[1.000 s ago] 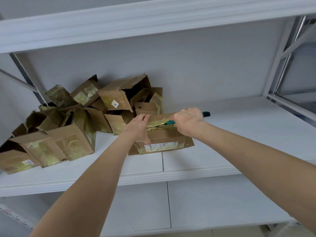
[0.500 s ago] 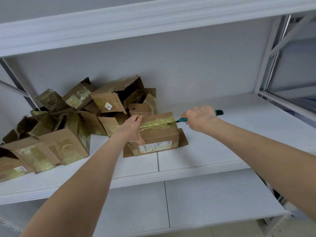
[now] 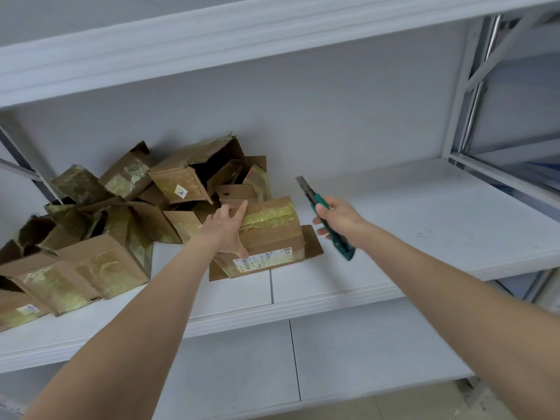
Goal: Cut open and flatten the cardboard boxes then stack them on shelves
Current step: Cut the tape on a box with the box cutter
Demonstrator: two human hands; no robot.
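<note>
A taped brown cardboard box [image 3: 272, 234] with a white label lies on the middle white shelf [image 3: 409, 213], one flap spread out to its right. My left hand [image 3: 227, 230] rests on the box's left top, fingers spread, thumb down over the front face. My right hand [image 3: 336, 218] grips a green utility knife [image 3: 325, 216] just right of the box, clear of it, with the blade pointing up and away.
A heap of several opened, taped cardboard boxes [image 3: 121, 213] fills the left part of the same shelf. A lower shelf [image 3: 363, 353] runs below, another shelf board [image 3: 212, 40] overhead. A metal upright [image 3: 457, 116] stands at the right.
My right hand has drawn the knife out of the tape on the box's top and lifted it to the right, blade now up. My left hand has stayed on the box.
</note>
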